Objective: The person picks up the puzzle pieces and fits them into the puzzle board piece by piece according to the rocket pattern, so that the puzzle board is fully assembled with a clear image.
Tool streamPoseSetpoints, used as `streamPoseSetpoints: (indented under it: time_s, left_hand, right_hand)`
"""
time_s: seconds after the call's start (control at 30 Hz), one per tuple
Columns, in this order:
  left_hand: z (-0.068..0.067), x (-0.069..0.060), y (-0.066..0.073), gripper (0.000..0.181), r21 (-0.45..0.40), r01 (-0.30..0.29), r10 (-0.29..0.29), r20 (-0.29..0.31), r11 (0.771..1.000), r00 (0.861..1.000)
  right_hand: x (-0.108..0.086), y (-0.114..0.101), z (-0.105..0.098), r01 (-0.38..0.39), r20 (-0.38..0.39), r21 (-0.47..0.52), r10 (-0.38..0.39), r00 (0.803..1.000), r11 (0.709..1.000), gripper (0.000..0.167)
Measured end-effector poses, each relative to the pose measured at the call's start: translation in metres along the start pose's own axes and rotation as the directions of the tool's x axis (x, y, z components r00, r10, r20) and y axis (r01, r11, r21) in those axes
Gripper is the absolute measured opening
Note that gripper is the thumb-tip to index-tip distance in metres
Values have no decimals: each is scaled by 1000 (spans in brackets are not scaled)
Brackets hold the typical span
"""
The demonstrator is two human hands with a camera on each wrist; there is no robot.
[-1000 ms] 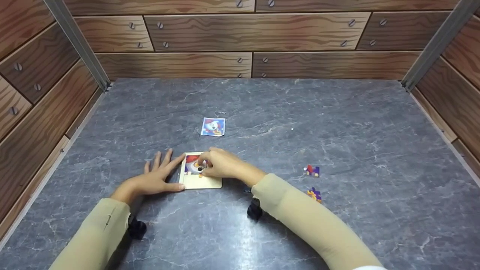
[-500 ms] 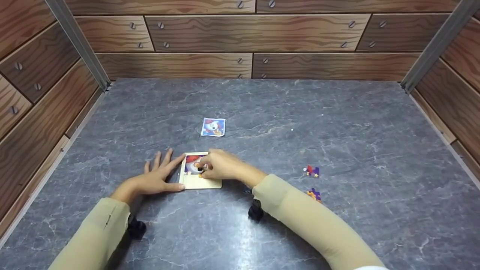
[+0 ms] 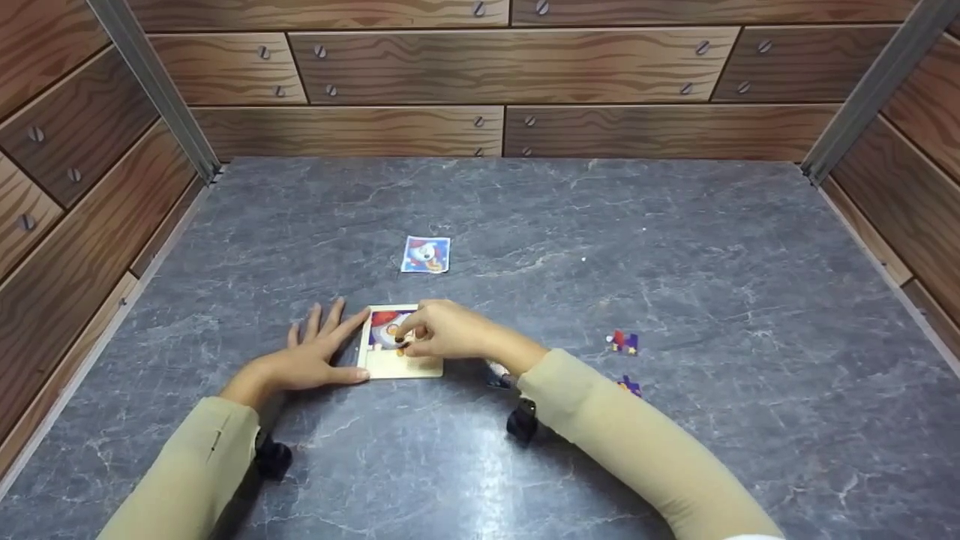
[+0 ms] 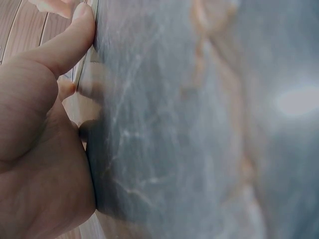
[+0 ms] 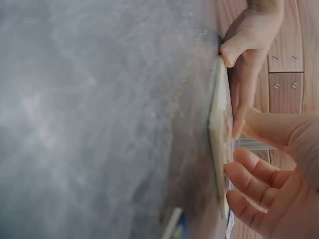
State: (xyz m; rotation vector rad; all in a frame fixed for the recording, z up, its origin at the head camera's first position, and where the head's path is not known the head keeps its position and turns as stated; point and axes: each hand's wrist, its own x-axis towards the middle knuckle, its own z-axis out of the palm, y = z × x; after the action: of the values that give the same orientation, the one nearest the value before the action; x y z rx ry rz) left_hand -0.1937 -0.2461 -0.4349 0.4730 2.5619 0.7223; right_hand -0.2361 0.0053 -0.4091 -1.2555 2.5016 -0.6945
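Observation:
In the head view a cream puzzle tray (image 3: 405, 367) lies on the table, with joined picture pieces (image 3: 385, 330) in its upper part and bare board below. The left hand (image 3: 311, 360) rests flat at the tray's left side, fingers spread, forefinger and thumb touching its edge. Over the tray's right part, the right hand (image 3: 450, 331) touches the pieces with bent fingers, hiding that part. The right wrist view shows the right hand's thumb and fingers (image 5: 247, 181) apart at the tray (image 5: 216, 134); no piece is visible between them.
A picture card (image 3: 426, 255) lies behind the tray. To the right are a red and purple piece (image 3: 624, 343) and a purple piece (image 3: 630, 385) partly behind the sleeve. A dark piece (image 3: 498, 375) shows beside the right wrist. Wood-patterned walls surround the table.
The right wrist and forearm have shifted slightly to the right, uncovering more of the dark piece and covering more of the purple one. The fingers remain at the pieces. The left hand has stayed still.

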Motion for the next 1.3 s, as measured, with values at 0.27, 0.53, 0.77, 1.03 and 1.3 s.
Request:
streamPoseSetpoints:
  time_s: [0.27, 0.53, 0.77, 1.03, 1.3]
  left_hand:
    - [0, 0, 1, 91, 14, 5, -5, -8, 1000, 1000]
    - [1, 0, 0, 92, 10, 12, -12, -6, 1000, 1000]
    - [0, 0, 0, 92, 5, 7, -7, -1, 1000, 1000]
    - [0, 0, 0, 92, -6, 9, -9, 12, 1000, 1000]
    - [-1, 1, -1, 91, -9, 3, -3, 15, 1000, 1000]
  right_hand:
    - [-17, 4, -11, 35, -30, 89, -32, 999, 995, 30]
    - [-35, 11, -19, 31, -59, 165, -22, 998, 986, 30]
    - [-50, 19, -24, 7, -51, 201, 4, 999, 979, 32]
    - [-66, 28, -31, -19, -82, 215, 38, 996, 976, 32]
    - [-80, 39, -36, -41, -102, 263, 71, 992, 964, 33]
